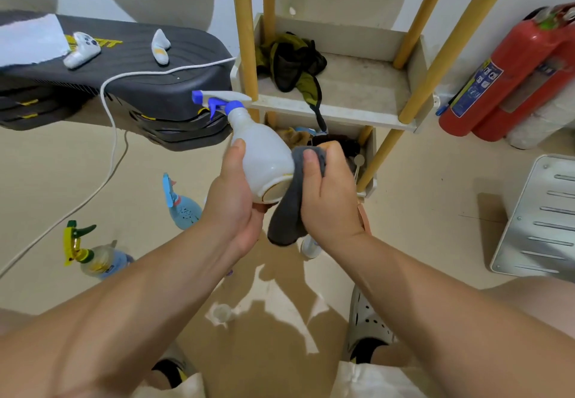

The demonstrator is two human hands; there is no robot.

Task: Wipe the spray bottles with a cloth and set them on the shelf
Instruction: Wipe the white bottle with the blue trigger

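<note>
Waiting on the floor at the far left are a clear spray bottle with a yellow-and-green trigger (96, 259) and, nearer the middle, a pale blue spray bottle (183, 208). Both stand well apart from the hands and look not yet wiped. The left hand (233, 192) grips the lower body of the white spray bottle (264, 155), thumb along its near side and fingers curled under toward the base. That bottle is held in the air, tilted. Its long axis runs from the base, low and toward the person, up and away to the blue trigger head, whose nozzle points left. The plastic is opaque white and smooth, with a blue collar at the neck. Against its right flank and base edge lies the grey cloth (286, 217), bunched in the right hand (329, 192), whose thumb and curled fingers pinch it tight while the loose end hangs down. Wiping looks to be the step in hand. The wooden-posted shelf (342, 111) lies beyond and to the right of the grip, its upper tier just behind the trigger head. The left hand, already carrying the bottle, is best placed to stand it there. A dark olive garment (292, 65) takes up the tier's left part, so the bare right part seems the safer spot.
</note>
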